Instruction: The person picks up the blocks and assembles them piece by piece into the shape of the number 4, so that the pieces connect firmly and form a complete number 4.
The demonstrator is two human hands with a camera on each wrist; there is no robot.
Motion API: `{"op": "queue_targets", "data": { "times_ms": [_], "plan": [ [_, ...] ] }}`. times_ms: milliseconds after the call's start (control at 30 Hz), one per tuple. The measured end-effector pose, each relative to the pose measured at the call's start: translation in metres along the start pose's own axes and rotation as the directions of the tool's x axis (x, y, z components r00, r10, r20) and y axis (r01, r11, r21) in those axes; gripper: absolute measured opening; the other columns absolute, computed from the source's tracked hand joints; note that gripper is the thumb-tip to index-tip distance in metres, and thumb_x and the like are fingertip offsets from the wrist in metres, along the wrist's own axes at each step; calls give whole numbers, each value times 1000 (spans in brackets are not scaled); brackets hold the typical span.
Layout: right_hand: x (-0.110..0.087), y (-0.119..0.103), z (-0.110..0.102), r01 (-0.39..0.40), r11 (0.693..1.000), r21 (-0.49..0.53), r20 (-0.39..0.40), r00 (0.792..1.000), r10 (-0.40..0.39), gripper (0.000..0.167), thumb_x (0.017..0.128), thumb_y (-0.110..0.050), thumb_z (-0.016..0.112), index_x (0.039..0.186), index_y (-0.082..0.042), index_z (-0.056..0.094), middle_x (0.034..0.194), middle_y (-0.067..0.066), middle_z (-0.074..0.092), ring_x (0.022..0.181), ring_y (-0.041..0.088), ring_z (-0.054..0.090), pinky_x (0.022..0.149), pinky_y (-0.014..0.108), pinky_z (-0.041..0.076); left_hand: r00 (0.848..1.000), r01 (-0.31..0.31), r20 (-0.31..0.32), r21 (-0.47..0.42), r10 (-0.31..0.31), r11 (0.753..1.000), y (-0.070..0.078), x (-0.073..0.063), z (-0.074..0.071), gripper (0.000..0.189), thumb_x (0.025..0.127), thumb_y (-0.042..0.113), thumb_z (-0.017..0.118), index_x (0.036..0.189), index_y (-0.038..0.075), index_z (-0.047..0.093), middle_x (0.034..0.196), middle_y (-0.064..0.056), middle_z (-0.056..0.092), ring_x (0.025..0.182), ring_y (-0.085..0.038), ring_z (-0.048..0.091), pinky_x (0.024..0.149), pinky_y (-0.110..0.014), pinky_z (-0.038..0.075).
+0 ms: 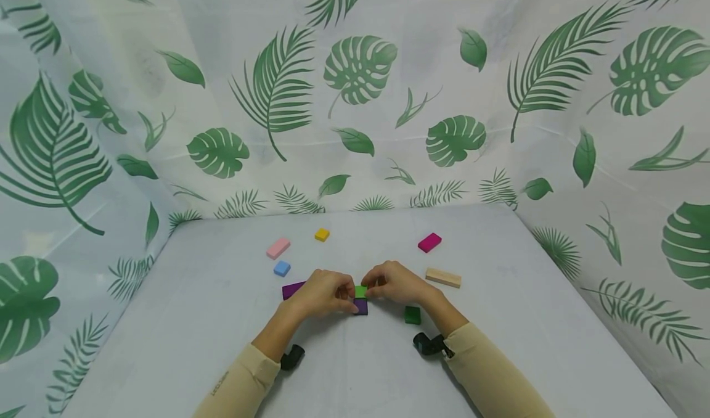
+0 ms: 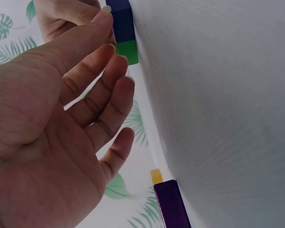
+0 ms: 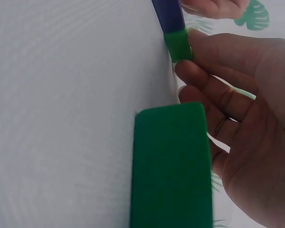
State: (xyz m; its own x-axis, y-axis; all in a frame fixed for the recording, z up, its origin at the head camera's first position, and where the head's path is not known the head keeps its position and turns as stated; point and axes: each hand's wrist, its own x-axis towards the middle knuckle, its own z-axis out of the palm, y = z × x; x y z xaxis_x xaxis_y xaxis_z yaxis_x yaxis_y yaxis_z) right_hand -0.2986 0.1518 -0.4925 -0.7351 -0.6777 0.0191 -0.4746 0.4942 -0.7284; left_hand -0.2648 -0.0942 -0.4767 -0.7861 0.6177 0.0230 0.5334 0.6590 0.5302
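Near the middle of the table, a bright green block [image 1: 360,291] lies against the far end of a dark purple block [image 1: 361,307]. My left hand [image 1: 327,291] is at their left side. Its thumb touches the purple block, and its loosely bent fingers come close to the green one, as the left wrist view shows. From the right, my right hand [image 1: 396,282] pinches the green block with thumb and index finger at its side and far end. A longer purple block [image 1: 293,290] is partly hidden behind the left hand. A dark green block [image 3: 173,166] lies near the right wrist.
Farther back on the left are pink [image 1: 278,248], yellow [image 1: 322,235] and blue [image 1: 281,268] blocks. A magenta block [image 1: 429,242] and a plain wooden block [image 1: 443,277] lie to the right. Leaf-printed cloth [image 1: 410,177] hangs behind the white table [image 1: 222,307] and along its sides.
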Motion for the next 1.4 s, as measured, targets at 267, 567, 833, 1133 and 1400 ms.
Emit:
{"op": "queue_targets", "data": {
  "times_ms": [267, 567, 833, 1133, 1400],
  "plan": [
    [0, -2, 0, -5, 1000, 5, 7, 1000, 5, 17, 94, -16, 77, 110, -12, 79, 95, -5, 75, 86, 13, 61, 75, 26, 52, 1000, -13, -5, -11, 13, 1000, 0, 0, 0, 24, 86, 33, 87, 96, 18, 71, 75, 13, 63, 69, -3, 55, 68, -23, 46],
    [0, -4, 1, -2, 1000, -3, 16, 1000, 2, 16, 94, -15, 77, 110, -11, 79, 95, -4, 75, 85, 11, 61, 75, 25, 52, 1000, -11, 16, -13, 11, 1000, 0, 0, 1, 25, 88, 32, 85, 107, 19, 74, 78, 11, 66, 70, -3, 56, 69, -23, 47],
    [-1, -5, 0, -19, 1000, 1, 21, 1000, 19, 16, 95, -14, 76, 110, -11, 79, 93, -4, 75, 84, 12, 61, 74, 26, 52, 1000, -5, 25, -21, 6, 1000, 1, 1, 1, 26, 89, 31, 84, 112, 20, 76, 77, 10, 66, 69, -4, 56, 66, -22, 46],
    [-12, 3, -13, -31, 994, -102, 5, 1000, 31, 24, 97, -21, 75, 119, -13, 76, 96, -10, 72, 86, 10, 62, 74, 27, 53, 999, 11, 31, -26, -11, 1000, -1, 3, 3, 28, 89, 32, 84, 113, 21, 76, 76, 11, 64, 68, -5, 56, 66, -23, 47],
    [-34, -3, -39, -109, 981, -158, 116, 985, 128, 12, 91, -22, 81, 101, -15, 77, 83, -7, 67, 79, 13, 59, 70, 28, 50, 998, 49, 45, -21, -48, 999, 0, 2, 1, 29, 89, 33, 84, 114, 22, 76, 79, 11, 64, 72, -7, 56, 68, -24, 46]
  ]
}}
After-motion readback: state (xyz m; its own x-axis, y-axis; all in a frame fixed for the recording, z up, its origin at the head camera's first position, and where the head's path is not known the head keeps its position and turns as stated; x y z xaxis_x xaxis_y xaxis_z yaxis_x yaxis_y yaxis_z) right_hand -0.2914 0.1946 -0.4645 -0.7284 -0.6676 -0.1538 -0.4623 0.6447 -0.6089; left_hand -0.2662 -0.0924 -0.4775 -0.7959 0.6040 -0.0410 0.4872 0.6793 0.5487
